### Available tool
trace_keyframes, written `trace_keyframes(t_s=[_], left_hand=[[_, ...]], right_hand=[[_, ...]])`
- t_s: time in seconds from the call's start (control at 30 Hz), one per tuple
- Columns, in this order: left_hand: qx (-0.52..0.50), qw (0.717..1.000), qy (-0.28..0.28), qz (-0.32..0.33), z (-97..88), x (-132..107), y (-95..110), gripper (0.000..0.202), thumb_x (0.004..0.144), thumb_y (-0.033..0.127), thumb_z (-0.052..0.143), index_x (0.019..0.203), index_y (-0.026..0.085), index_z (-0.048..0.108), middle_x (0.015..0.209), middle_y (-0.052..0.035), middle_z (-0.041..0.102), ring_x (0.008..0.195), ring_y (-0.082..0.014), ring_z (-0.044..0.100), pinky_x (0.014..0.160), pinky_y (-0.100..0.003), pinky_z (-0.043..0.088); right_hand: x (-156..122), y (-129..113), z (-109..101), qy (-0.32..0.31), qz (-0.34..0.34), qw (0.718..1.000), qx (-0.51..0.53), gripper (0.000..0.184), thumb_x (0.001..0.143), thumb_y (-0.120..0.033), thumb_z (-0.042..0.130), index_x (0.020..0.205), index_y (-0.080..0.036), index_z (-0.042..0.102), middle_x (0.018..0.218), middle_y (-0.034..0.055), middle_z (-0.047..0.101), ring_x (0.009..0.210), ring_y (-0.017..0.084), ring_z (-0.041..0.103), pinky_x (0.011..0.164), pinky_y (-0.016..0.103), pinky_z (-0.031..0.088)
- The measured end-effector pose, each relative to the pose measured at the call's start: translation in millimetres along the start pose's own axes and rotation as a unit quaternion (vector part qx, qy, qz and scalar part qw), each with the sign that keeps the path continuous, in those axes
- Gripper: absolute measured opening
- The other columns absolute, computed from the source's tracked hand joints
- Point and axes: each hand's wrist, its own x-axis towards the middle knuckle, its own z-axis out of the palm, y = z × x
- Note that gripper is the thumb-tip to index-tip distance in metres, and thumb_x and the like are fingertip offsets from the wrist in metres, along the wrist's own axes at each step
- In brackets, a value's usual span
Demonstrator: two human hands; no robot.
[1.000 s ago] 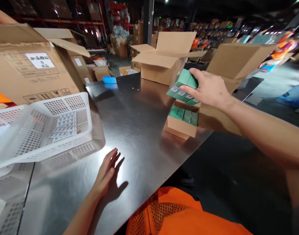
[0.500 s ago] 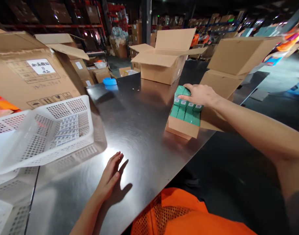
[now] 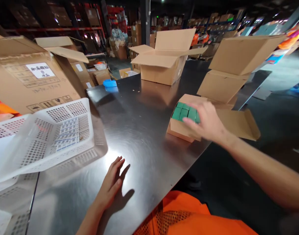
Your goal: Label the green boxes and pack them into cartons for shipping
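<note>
Several small green boxes (image 3: 184,112) sit snugly inside an open-topped cardboard carton (image 3: 180,128) near the table's right edge. Over the carton's near right side is my right hand (image 3: 205,119), slightly blurred, thumb and fingers apart with nothing between them; it hides part of the green boxes, and I cannot tell whether it touches them. My left hand (image 3: 112,182) hovers low over or rests on the shiny metal table (image 3: 139,147), fingers loosely stretched out and holding nothing.
A white perforated basket (image 3: 66,156) holding flat labelled packs stands at left, before a large cardboard box (image 3: 39,88). Farther back are a blue tape dispenser-like object (image 3: 110,83) and an open carton (image 3: 159,73). More open cardboard boxes (image 3: 223,85) stand at right.
The row of green boxes under my right hand has gone down into the carton, level with the others. My right hand has lowered, moved right and let go. My left hand has barely shifted.
</note>
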Motion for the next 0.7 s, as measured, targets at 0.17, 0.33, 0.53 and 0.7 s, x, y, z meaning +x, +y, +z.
trace_keyframes(t_s=[0.17, 0.33, 0.53, 0.7], left_hand=[[0.002, 1.0, -0.023, 0.009, -2.6, 0.4, -3.5, 0.053, 0.097, 0.048, 0.051, 0.149, 0.037, 0.051, 0.163, -0.0097, 0.036, 0.153, -0.04, 0.03, 0.12, -0.061, 0.04], [0.028, 0.999, 0.02, 0.02, 13.1, -9.6, -25.0, 0.077, 0.084, 0.043, 0.072, 0.154, 0.04, 0.041, 0.166, -0.0081, 0.029, 0.153, -0.0417, 0.029, 0.118, -0.061, 0.043], [0.046, 0.998, -0.001, 0.049, 9.7, -6.0, -23.7, 0.066, 0.094, 0.043, 0.059, 0.156, 0.039, 0.038, 0.168, -0.0101, 0.026, 0.155, -0.0387, 0.027, 0.116, -0.06, 0.045], [0.093, 0.993, -0.063, 0.042, -2.1, 5.2, -9.0, 0.058, 0.097, 0.056, 0.048, 0.153, 0.039, 0.044, 0.164, -0.0142, 0.036, 0.155, -0.0386, 0.027, 0.12, -0.066, 0.032]], right_hand=[[-57.2, -48.9, -7.5, -0.006, -0.054, 0.998, -0.014, 0.04, 0.1, -0.041, 0.055, 0.129, -0.014, 0.059, 0.12, 0.0162, 0.068, 0.116, 0.032, 0.061, 0.091, 0.044, 0.051], [-24.0, -53.7, 19.6, -0.008, 0.148, 0.981, -0.127, 0.045, 0.101, -0.028, 0.047, 0.14, -0.006, 0.057, 0.134, 0.0229, 0.061, 0.124, 0.039, 0.055, 0.099, 0.053, 0.047], [4.1, -75.8, 72.9, -0.03, 0.205, 0.97, -0.125, 0.044, 0.098, -0.04, 0.054, 0.125, -0.007, 0.067, 0.127, 0.0216, 0.065, 0.117, 0.04, 0.055, 0.097, 0.054, 0.042], [-7.7, -67.7, 99.7, 0.061, 0.181, 0.97, -0.15, 0.033, 0.099, -0.035, 0.053, 0.115, -0.013, 0.072, 0.101, 0.0147, 0.072, 0.093, 0.031, 0.057, 0.081, 0.043, 0.036]])
